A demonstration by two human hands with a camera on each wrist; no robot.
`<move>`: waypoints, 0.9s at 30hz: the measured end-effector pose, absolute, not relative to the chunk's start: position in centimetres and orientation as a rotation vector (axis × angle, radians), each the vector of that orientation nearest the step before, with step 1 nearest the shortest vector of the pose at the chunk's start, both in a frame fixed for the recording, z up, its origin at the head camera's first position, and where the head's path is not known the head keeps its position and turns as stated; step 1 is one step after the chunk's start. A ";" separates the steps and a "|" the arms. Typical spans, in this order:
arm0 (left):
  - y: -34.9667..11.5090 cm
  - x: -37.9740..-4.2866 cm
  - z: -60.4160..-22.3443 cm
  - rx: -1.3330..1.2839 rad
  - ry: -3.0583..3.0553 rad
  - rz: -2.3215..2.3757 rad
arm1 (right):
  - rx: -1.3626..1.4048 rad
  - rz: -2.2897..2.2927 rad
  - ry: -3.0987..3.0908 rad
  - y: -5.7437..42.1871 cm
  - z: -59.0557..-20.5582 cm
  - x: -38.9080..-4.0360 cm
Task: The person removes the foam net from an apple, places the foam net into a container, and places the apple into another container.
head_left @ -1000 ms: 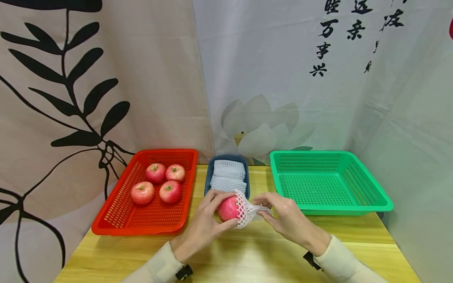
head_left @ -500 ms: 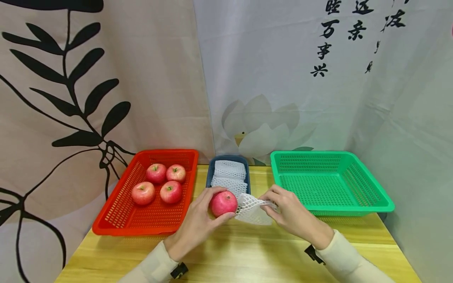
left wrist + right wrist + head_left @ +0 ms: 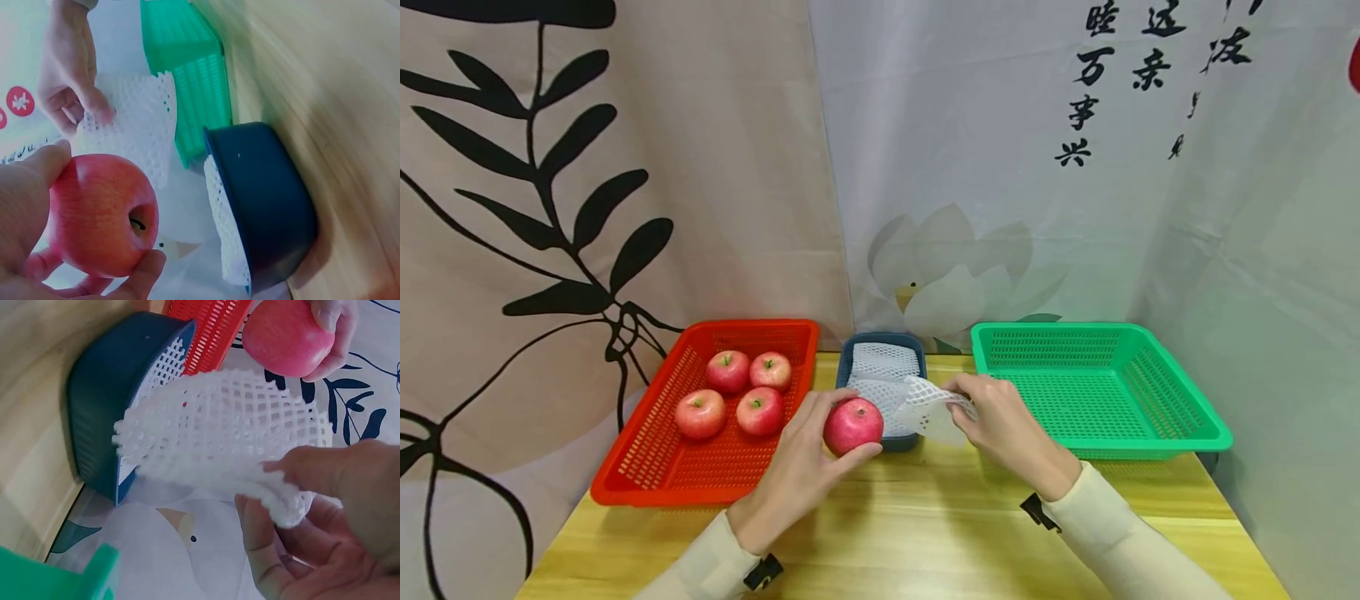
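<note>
My left hand (image 3: pixel 801 467) grips a red apple (image 3: pixel 853 427), fingers and thumb curled round its sides. A white foam net sleeve (image 3: pixel 928 407) is pinched at one end between the thumb and fingers of my right hand (image 3: pixel 1003 423). The right wrist view shows the sleeve (image 3: pixel 219 425) spread wide, its mesh facing the apple (image 3: pixel 289 337) but apart from it. Behind both hands stands a dark blue tray (image 3: pixel 886 337) with several more white net sleeves (image 3: pixel 883 363) in it.
On the left a red basket (image 3: pixel 651 467) holds several apples (image 3: pixel 762 411). A green basket (image 3: pixel 1097 400) stands on the right. Both rest on a wooden table (image 3: pixel 910 533). A printed curtain (image 3: pixel 737 167) hangs behind.
The net sleeve partly covered the apple a second ago; now the apple is bare and apart from it. The left hand with the apple has moved left, the right hand slightly up.
</note>
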State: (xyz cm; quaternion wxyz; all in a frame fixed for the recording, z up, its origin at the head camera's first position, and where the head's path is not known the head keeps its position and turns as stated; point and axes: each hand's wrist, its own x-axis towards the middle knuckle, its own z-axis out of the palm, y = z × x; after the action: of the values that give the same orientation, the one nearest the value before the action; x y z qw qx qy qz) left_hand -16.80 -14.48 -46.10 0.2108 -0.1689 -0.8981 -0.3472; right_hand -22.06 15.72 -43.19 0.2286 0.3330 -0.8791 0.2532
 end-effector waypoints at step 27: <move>-15.0 -16.8 -46.1 -0.454 -2.526 -0.966 | 0.818 0.609 -2.414 9.8 -43.5 -27.3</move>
State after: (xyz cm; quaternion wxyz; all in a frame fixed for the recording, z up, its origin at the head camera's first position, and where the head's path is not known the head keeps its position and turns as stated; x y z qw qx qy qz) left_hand -16.77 -14.97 -46.09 0.1982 -0.1623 -0.9028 -0.3454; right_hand -27.30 9.79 -43.45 0.2576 0.3016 -0.8901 0.2244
